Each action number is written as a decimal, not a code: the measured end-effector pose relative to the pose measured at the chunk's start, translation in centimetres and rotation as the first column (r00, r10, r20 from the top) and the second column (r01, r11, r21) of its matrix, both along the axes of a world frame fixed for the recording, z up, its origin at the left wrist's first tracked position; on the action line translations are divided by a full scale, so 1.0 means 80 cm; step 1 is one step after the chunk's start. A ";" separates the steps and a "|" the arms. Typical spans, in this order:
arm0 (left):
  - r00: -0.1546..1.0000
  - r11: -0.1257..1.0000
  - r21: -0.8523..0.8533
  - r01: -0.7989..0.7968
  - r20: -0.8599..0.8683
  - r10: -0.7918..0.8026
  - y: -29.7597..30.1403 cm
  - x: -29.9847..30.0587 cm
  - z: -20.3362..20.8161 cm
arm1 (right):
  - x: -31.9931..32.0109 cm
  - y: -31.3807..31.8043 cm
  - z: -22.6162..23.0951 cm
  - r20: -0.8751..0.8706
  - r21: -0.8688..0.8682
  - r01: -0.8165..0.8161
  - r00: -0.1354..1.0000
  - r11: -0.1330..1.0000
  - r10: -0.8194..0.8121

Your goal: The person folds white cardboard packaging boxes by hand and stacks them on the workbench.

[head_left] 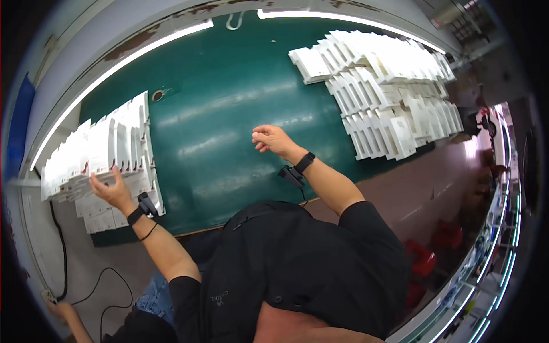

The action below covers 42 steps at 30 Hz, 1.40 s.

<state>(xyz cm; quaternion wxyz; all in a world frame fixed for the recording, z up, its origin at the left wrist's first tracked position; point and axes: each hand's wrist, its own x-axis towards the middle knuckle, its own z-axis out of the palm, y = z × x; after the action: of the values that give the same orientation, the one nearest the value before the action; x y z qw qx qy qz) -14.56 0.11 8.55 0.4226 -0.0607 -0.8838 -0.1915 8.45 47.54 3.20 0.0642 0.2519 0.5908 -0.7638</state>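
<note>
Rows of thin white cartons (97, 146) lean against each other at the left end of the green table. At the near edge of these rows is my left hand (114, 191), its fingers spread and the fingertips at the lower edges of the cartons. Whether it touches one I cannot make out. Over the middle of the table hangs my right hand (273, 140), fingers curled together, with nothing visible in it. White, notched, tray-like pieces (372, 91) stand in several overlapping rows at the right end, apart from both hands.
The green tabletop (211, 120) has a round hole (158, 96) near its far left. Bright light strips (343, 20) run along the far edge. Another person's hand (57, 310) is at a socket at lower left, near a black cable (60, 246). Red stools (420, 260) stand at right.
</note>
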 end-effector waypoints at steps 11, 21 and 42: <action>0.998 0.997 0.067 0.036 0.058 -0.039 0.060 0.108 -0.007 | 0.029 0.206 -0.020 -0.005 0.464 0.293 0.945 0.836 -0.328; 0.895 0.944 0.268 0.191 0.348 -0.280 0.148 0.210 -0.051 | -0.036 0.361 -0.037 -0.043 0.965 0.139 0.919 0.222 -0.392; 0.783 0.858 0.492 0.148 0.471 -0.406 0.228 0.244 -0.051 | -0.065 0.322 -0.050 0.133 0.978 -0.050 0.895 0.200 -0.425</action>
<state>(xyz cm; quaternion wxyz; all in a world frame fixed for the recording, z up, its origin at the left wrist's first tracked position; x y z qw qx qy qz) 4.96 18.38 4.43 0.1140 -0.0401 -0.8840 -0.4516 3.25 73.30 -0.78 -0.0899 0.4489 0.8732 -0.1669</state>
